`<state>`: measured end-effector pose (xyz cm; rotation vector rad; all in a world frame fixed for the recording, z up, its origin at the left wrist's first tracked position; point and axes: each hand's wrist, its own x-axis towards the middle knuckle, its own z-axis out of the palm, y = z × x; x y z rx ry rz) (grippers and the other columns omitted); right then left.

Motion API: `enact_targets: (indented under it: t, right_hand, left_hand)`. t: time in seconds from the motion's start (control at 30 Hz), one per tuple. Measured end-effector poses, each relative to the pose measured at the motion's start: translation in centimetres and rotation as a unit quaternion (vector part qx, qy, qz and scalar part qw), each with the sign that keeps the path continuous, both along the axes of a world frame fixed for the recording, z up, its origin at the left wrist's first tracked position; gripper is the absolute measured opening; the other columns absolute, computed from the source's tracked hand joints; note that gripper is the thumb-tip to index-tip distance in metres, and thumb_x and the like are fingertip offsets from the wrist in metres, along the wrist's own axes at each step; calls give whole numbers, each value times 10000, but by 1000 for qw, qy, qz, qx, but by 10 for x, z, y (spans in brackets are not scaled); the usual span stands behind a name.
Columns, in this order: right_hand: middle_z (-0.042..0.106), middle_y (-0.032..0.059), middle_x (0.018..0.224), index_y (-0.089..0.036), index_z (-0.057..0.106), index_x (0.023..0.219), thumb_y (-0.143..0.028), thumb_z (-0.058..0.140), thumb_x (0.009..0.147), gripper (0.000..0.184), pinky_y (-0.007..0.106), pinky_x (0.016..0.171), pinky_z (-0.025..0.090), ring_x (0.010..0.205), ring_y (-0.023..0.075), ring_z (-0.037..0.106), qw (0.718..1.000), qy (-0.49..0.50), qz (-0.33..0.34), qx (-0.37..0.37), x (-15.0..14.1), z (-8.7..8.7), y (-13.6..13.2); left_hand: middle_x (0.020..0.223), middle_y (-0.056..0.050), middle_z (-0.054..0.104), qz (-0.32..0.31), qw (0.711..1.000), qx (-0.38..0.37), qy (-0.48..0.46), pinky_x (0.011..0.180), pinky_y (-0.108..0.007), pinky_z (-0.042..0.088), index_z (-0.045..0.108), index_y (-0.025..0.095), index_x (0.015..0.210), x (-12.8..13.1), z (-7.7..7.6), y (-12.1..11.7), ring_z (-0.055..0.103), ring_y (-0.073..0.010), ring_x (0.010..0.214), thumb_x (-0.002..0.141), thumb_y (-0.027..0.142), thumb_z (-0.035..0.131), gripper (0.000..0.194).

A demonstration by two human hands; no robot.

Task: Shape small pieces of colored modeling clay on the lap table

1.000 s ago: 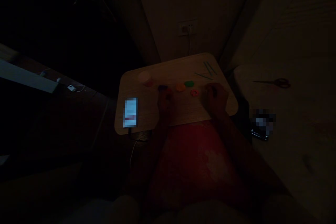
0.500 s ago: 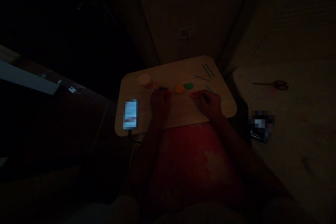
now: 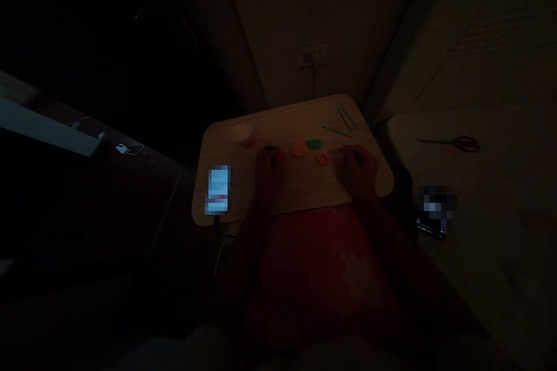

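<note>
Dim light hides much of the detail. My left hand (image 3: 268, 177) rests on the small wooden table (image 3: 304, 185), its fingers curled around a red lump of modelling clay (image 3: 281, 156). A dark strip (image 3: 271, 147) lies just beyond those fingertips. My right hand (image 3: 362, 168) is at the table's right side with fingers drawn together; whatever is between them cannot be made out. It partly covers a teal piece (image 3: 345, 144). To its left lies a pinkish-red clay piece (image 3: 323, 159) shaped like a ring or flower. An orange clay lump (image 3: 300, 149) and a green one (image 3: 314, 144) sit between my hands.
Several thin teal sticks (image 3: 337, 130) lie at the table's far right. A lidded tub (image 3: 243, 134) stands at the back left, and a lit phone (image 3: 218, 190) lies at the front left. Scissors (image 3: 461, 143) rest on the pale surface to the right.
My right hand has let go of the pinkish-red piece and moved right, leaving it on the table. The left hand stays by the red clay. The view has shifted slightly.
</note>
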<state>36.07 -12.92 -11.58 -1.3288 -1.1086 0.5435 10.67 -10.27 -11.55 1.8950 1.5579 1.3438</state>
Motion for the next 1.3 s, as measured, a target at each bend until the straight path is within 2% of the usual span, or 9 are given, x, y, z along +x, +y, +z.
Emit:
enact_targets:
  t: [0.13, 0.3, 0.5, 0.57, 0.73, 0.83, 1.0, 1.13, 1.3]
  right_hand:
    - [748, 47, 839, -211, 725, 865, -329, 596, 878, 175, 340, 736, 530, 808, 218, 675, 1000, 2, 9, 4, 2, -1, 0]
    - [749, 48, 884, -234, 712, 904, -381, 582, 943, 201, 359, 772, 544, 812, 218, 685, 996, -38, 71, 25, -9, 5, -9]
    - [730, 73, 956, -240, 626, 1251, -515, 681, 901, 449, 380, 772, 542, 810, 232, 658, 968, -123, 217, 7, -55, 10, -21]
    - [726, 107, 1032, -226, 641, 1184, -551, 701, 878, 451, 395, 805, 527, 883, 260, 652, 964, -147, 220, 4, -66, 9, -20]
    - [622, 39, 729, -223, 586, 829, -581, 568, 963, 382, 320, 635, 410, 652, 189, 528, 953, -174, 246, -35, -69, 3, -13]
    - [596, 25, 680, -217, 548, 774, -566, 449, 1018, 437, 305, 616, 365, 612, 164, 497, 940, -178, 290, -28, -65, 1, -11]
    - [551, 22, 639, -234, 468, 704, -569, 307, 1055, 511, 320, 619, 342, 586, 164, 467, 939, -170, 300, -17, -63, 0, -11]
    - [523, 21, 637, -250, 439, 711, -637, 292, 1045, 532, 326, 623, 346, 610, 177, 455, 954, -141, 263, -10, -63, 0, -12]
    - [534, 10, 669, -232, 501, 741, -626, 377, 1028, 503, 310, 625, 361, 651, 169, 479, 952, -83, 295, -14, -62, 2, -12]
  left_hand:
    - [1065, -82, 694, -1, 987, -14, -161, 913, -349, 534, 694, 215, 1038, -1, -4, 0, 647, -222, 982, 922, 511, 696, 318]
    - [1010, -64, 733, -31, 943, -110, -312, 771, -295, 560, 693, 208, 1044, 10, -18, -6, 680, -173, 861, 897, 567, 709, 388]
    - [897, -36, 731, -102, 949, -137, -266, 780, -309, 552, 716, 207, 933, 27, -7, -22, 676, -184, 839, 915, 509, 697, 304]
    - [874, -27, 724, -121, 946, -147, -262, 781, -303, 538, 715, 198, 890, 29, -1, -26, 665, -179, 829, 861, 479, 759, 286]
    - [731, 13, 601, -136, 928, -142, -316, 659, -269, 461, 616, 197, 756, 31, 3, -28, 562, -143, 696, 809, 557, 778, 399]
    - [684, 21, 532, -151, 928, -140, -309, 621, -266, 407, 556, 195, 728, 34, 3, -28, 490, -128, 643, 921, 636, 608, 484]
    - [674, 27, 505, -182, 959, -135, -167, 631, -271, 374, 531, 193, 714, 39, 6, -28, 453, -128, 645, 942, 607, 598, 477]
    - [679, 5, 535, -213, 956, -143, -143, 650, -285, 400, 549, 187, 691, 37, 5, -28, 478, -143, 658, 972, 641, 513, 535]
    - [722, -11, 588, -208, 954, -159, -146, 697, -296, 447, 596, 179, 746, 30, -1, -27, 519, -154, 692, 968, 687, 489, 565]
